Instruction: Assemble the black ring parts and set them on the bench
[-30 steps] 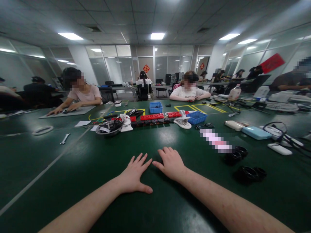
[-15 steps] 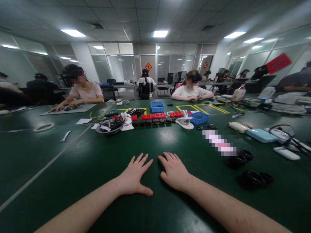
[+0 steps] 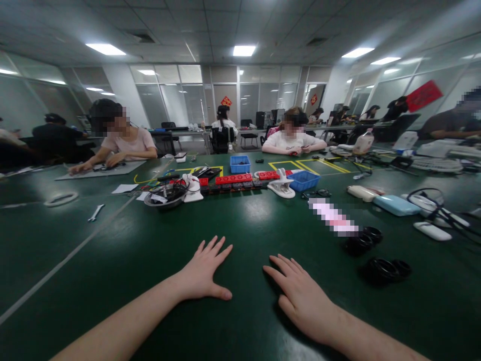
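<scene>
— What are the hands doing?
— Both lie palm-down on the green worktop (image 3: 112,260), holding nothing. The left hand (image 3: 205,273) is spread flat; the right hand (image 3: 300,296) is open too, fingers stretched forward, a gap between the two.
— What lies nearest?
— Black rings (image 3: 383,268) sit near the right hand, off to its right, not touching. A second pair of black rings (image 3: 363,239) lies just beyond. The red blocks (image 3: 233,179) and blue bin (image 3: 304,181) are well apart, ahead.
— So which step?
— A pause, I'd judge; any grasp calls for a reach rightward.

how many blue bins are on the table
2: one blue bin at the table's far middle, another right of it beside the white clamp. More may be hidden farther back.
</scene>
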